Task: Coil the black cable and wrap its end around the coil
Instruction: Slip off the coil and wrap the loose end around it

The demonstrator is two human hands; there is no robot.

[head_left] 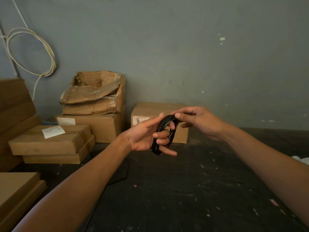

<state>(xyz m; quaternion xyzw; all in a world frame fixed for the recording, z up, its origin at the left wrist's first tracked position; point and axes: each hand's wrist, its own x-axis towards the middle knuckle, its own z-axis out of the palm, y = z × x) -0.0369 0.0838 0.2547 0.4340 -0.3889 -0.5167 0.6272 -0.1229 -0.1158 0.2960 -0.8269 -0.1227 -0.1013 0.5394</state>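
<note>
Item: black cable [164, 129], coiled, looped over left hand [147, 136] fingers, which curl through it | right hand [197, 121] pinches coil top | Done, judged: coiling | Left: end wrap; loose end not discernible | Below hands: dark table [192, 181]

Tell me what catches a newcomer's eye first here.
Mid-frame, the left hand holds a black cable coil looped round its fingers, while the right hand pinches the coil's top. Behind, a crushed cardboard box tops a stack; a white cable loop hangs on the wall, upper left.
</note>
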